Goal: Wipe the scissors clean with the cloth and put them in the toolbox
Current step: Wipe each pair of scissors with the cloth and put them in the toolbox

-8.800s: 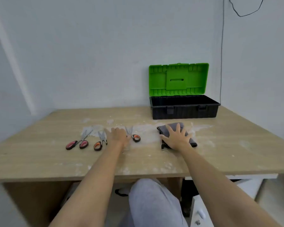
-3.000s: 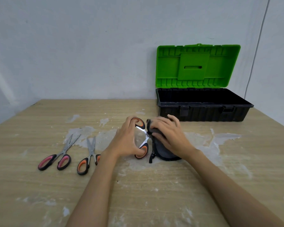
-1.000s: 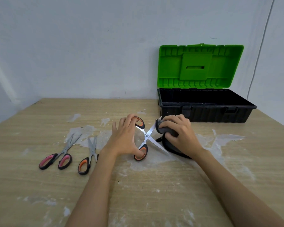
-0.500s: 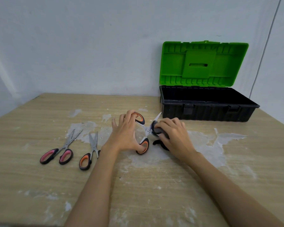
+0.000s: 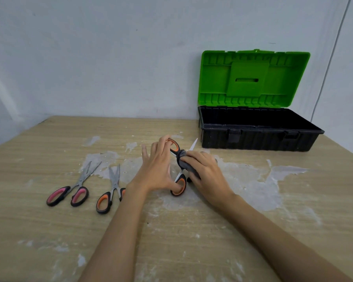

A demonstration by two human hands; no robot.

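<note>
Fingers (image 5: 161,147) of the left hand (image 5: 157,171) curl through the handle loops of the orange-handled scissors (image 5: 178,185), the thumb hooked in the near loop and the others round the far loop, holding the blades wide apart. The right hand (image 5: 204,174) has its fingers (image 5: 194,157) pressed together round the grey cloth (image 5: 182,162), which is bunched at the pivot where the blades cross; one blade tip shows above the right hand, pointing toward the toolbox (image 5: 259,137).

From the head view, the held pair sits low over the desk (image 5: 192,231), mid-way across and nearer than the toolbox, whose black tray stands at the far right with its green lid (image 5: 253,78) raised. Two more pairs lie flat at the left: pink-handled scissors (image 5: 69,192) and a second orange-handled pair (image 5: 110,192), both on a smear of white residue (image 5: 253,180) that spreads across the wood.

The step in hand looks like wiping the blades. To do it well, the cloth should probably run from pivot out to tip, along the flat and away from the edge, with the left hand keeping the handles steady and the blades clear of the dirty patch below.
</note>
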